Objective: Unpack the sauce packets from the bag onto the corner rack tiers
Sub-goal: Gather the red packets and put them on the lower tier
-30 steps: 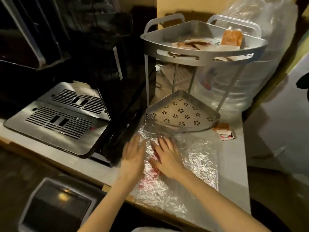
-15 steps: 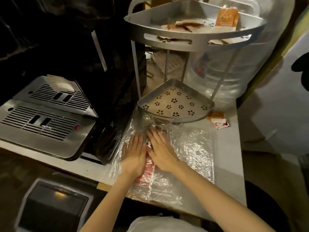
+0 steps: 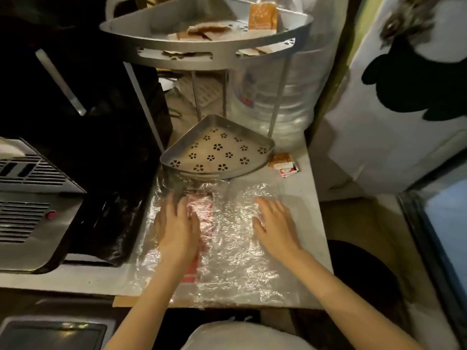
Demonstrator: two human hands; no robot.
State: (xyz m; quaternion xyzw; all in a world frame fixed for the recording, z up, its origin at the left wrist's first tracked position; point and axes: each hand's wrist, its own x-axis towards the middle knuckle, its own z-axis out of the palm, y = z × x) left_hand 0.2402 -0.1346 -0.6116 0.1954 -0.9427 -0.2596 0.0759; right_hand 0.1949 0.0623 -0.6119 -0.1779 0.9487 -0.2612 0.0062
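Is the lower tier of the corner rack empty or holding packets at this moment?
Empty. The lower silver perforated triangular tier shows only its bare flower-shaped holes; the sauce packets lie on the upper tier.

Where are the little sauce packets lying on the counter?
In the head view, the small orange and red sauce packets lie on the white counter, just right of the silver flower-holed bottom rack tier, beyond the right hand.

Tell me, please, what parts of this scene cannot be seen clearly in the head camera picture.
- Packets inside the plastic bag: only red blurs through crinkled, shiny film; the left hand covers part.
- Fingertips of the left hand and right hand: motion blur.
- Top tier of the rack: back cut off by the upper edge; its rim hides some packets.
- Print on the loose packets: too small.
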